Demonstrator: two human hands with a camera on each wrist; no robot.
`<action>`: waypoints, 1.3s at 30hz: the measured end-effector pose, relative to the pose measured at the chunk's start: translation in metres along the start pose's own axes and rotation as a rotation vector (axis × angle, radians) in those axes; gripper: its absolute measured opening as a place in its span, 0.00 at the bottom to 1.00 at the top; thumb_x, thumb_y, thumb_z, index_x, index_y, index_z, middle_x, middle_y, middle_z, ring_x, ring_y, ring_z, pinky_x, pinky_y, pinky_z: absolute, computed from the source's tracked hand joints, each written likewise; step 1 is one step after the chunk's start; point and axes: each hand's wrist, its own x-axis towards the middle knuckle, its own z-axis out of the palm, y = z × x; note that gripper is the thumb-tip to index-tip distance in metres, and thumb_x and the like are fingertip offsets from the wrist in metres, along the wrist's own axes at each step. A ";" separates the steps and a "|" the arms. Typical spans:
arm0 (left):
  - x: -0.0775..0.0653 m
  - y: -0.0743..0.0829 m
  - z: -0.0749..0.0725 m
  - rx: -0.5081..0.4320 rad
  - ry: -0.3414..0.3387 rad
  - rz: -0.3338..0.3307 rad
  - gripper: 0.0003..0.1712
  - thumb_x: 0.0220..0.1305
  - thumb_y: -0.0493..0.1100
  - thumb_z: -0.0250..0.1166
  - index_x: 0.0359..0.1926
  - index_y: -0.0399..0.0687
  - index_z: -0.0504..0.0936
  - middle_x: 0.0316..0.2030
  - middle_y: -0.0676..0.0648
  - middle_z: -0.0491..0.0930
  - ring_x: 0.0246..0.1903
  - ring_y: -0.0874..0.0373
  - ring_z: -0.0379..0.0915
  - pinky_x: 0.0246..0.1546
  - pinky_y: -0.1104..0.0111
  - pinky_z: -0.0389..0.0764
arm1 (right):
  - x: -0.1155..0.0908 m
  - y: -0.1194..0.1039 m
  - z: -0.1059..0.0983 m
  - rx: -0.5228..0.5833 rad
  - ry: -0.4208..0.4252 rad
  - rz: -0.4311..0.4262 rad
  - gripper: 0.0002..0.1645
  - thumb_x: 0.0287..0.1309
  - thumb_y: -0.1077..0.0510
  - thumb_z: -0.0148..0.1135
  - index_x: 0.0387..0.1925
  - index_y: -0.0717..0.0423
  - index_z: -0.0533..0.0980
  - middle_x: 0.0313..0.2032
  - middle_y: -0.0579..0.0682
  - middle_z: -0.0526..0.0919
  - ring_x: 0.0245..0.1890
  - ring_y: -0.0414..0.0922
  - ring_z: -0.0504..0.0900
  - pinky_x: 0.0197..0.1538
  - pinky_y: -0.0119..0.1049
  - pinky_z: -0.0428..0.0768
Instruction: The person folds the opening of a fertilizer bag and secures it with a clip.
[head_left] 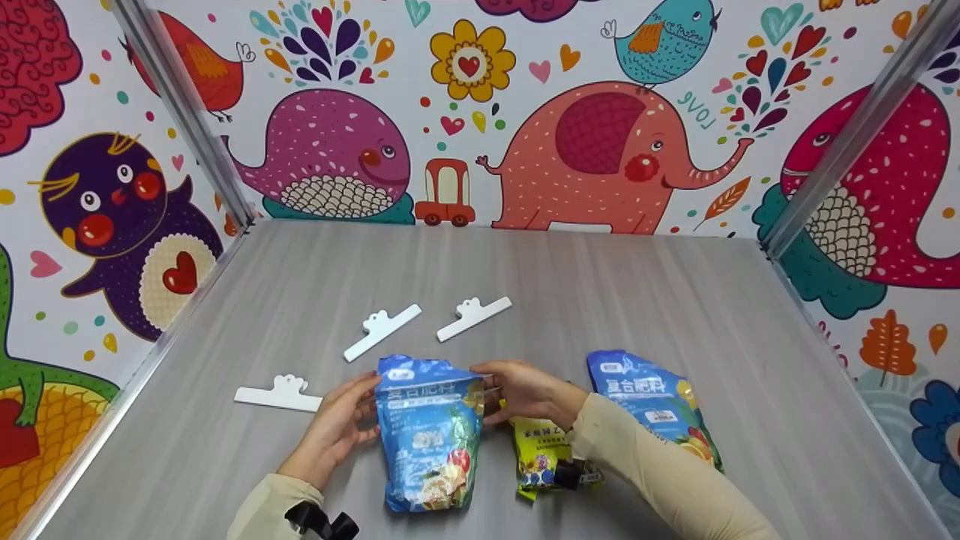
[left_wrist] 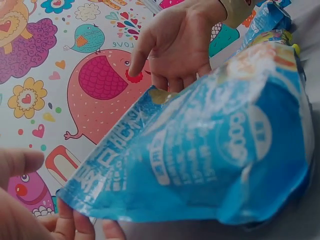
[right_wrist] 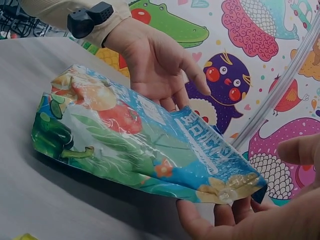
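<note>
A blue bag of compound fertilizer (head_left: 429, 442), printed with vegetables, is between my two hands. Its upper end looks raised off the table in the wrist views. At the left edge, my left hand (head_left: 341, 424) touches the bag with its fingertips, and the thumb stands apart from it. On the opposite side, my right hand (head_left: 529, 391) has its fingers behind and under the bag's edge, the thumb (right_wrist: 300, 149) held away. Close to the left hand lies a white sealing clip (head_left: 281, 394). A yellow-green bag (head_left: 540, 450) sits partly hidden under the right forearm.
Another blue fertilizer bag (head_left: 652, 405) lies to the right, partly behind the right sleeve. Two more white clips, a left one (head_left: 382, 330) and a right one (head_left: 474, 318), lie farther back on the grey table (head_left: 600, 292). Printed wall panels (head_left: 465, 112) border it.
</note>
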 end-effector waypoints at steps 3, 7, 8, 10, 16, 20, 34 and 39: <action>-0.001 0.000 0.000 0.001 -0.007 0.006 0.32 0.70 0.44 0.59 0.69 0.31 0.63 0.41 0.47 0.74 0.39 0.56 0.70 0.38 0.59 0.70 | -0.001 0.000 0.000 0.000 0.009 0.012 0.17 0.70 0.49 0.54 0.46 0.58 0.77 0.42 0.56 0.76 0.45 0.53 0.73 0.49 0.52 0.78; -0.002 0.001 0.001 -0.002 -0.001 0.010 0.31 0.69 0.43 0.60 0.68 0.31 0.65 0.39 0.47 0.76 0.38 0.56 0.71 0.37 0.59 0.70 | -0.001 -0.001 0.000 0.005 0.019 0.021 0.16 0.70 0.50 0.53 0.45 0.59 0.76 0.42 0.57 0.74 0.46 0.53 0.72 0.51 0.54 0.77; -0.002 0.001 0.001 0.000 -0.001 0.010 0.31 0.69 0.43 0.60 0.67 0.31 0.65 0.39 0.47 0.76 0.37 0.56 0.71 0.36 0.59 0.70 | 0.000 0.000 0.000 0.004 0.019 0.023 0.15 0.70 0.50 0.53 0.44 0.59 0.76 0.42 0.56 0.74 0.46 0.53 0.72 0.51 0.55 0.77; -0.002 0.001 0.001 0.003 -0.002 0.010 0.31 0.69 0.42 0.61 0.67 0.31 0.66 0.39 0.47 0.77 0.37 0.56 0.71 0.36 0.60 0.70 | -0.001 0.000 0.000 0.004 0.019 0.023 0.14 0.71 0.51 0.52 0.42 0.58 0.77 0.41 0.56 0.74 0.45 0.52 0.72 0.52 0.56 0.76; -0.003 0.001 0.001 -0.019 -0.003 -0.001 0.28 0.69 0.42 0.61 0.65 0.32 0.67 0.40 0.47 0.77 0.38 0.56 0.71 0.37 0.59 0.71 | -0.003 0.000 -0.001 0.005 0.023 0.017 0.11 0.70 0.53 0.53 0.41 0.56 0.76 0.39 0.54 0.74 0.43 0.51 0.73 0.52 0.58 0.77; -0.004 -0.001 0.001 -0.037 -0.004 0.007 0.18 0.69 0.40 0.61 0.57 0.38 0.74 0.37 0.47 0.78 0.38 0.54 0.72 0.36 0.59 0.71 | -0.003 0.001 -0.001 0.007 0.024 0.014 0.08 0.70 0.54 0.54 0.38 0.54 0.73 0.37 0.53 0.73 0.41 0.50 0.73 0.51 0.58 0.77; -0.003 -0.002 -0.002 -0.070 0.001 0.068 0.04 0.68 0.37 0.63 0.38 0.52 0.80 0.32 0.49 0.80 0.34 0.54 0.75 0.32 0.60 0.75 | -0.004 -0.001 -0.001 -0.009 -0.020 -0.030 0.04 0.72 0.58 0.50 0.41 0.45 0.64 0.37 0.51 0.68 0.40 0.51 0.69 0.45 0.58 0.79; -0.004 -0.001 -0.003 -0.059 0.013 0.072 0.04 0.68 0.35 0.62 0.39 0.49 0.80 0.32 0.48 0.80 0.33 0.54 0.76 0.31 0.61 0.76 | -0.003 -0.001 -0.002 -0.022 -0.040 -0.042 0.05 0.73 0.58 0.50 0.44 0.44 0.64 0.39 0.53 0.69 0.41 0.52 0.70 0.42 0.53 0.80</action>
